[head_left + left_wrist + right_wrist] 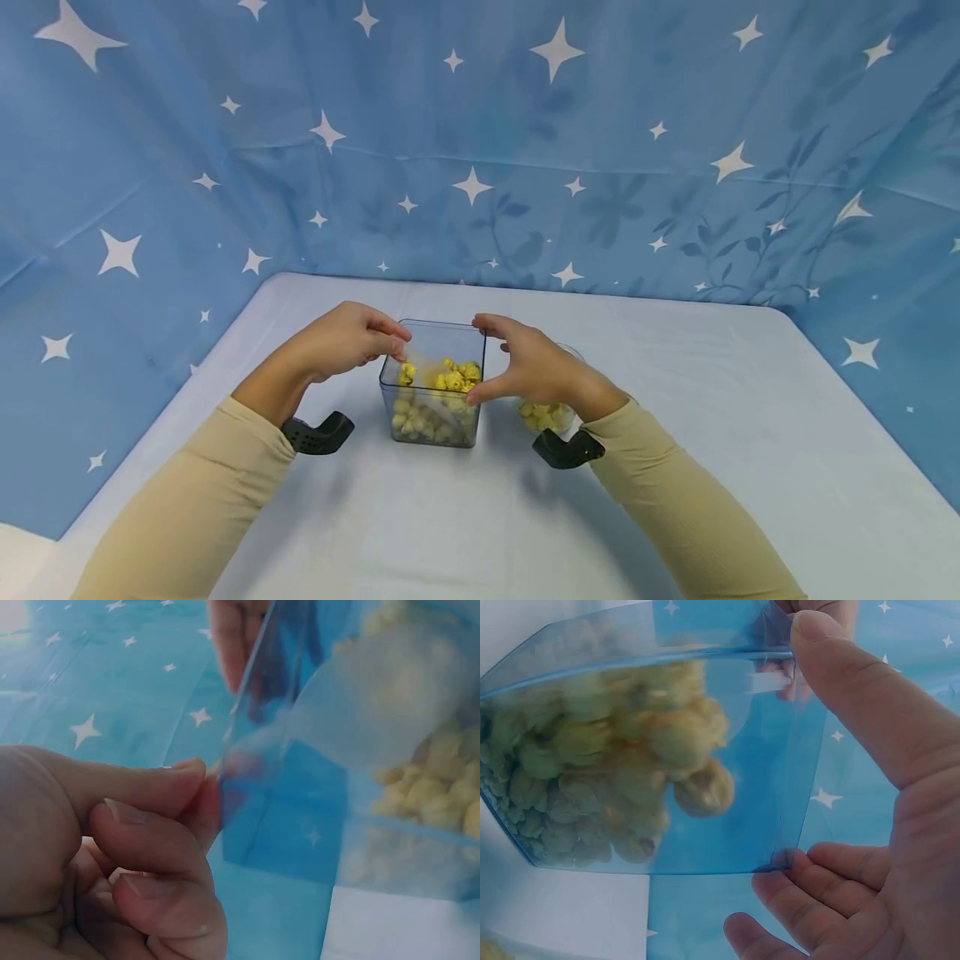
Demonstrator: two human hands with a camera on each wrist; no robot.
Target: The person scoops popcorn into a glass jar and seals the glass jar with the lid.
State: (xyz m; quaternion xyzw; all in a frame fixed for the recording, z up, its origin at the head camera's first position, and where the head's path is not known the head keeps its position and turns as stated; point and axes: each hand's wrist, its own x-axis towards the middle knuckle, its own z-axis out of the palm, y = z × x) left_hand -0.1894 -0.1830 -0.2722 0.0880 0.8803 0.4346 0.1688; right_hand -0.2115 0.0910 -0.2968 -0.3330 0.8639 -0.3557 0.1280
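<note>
On the table stands a clear square tub of yellow popcorn, steadied from both sides, seemingly so it won't slide. The left hand pinches its near-left rim between curled fingers; the right hand clasps the right wall, thumb and fingers spread. The right wrist view alone shows the fingertips under the corner; behind, a second popcorn cup sits half hidden.

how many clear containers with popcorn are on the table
2. A square clear container stands mid-table between both hands; a second container sits behind the right hand, mostly hidden. More may be hidden.
</note>
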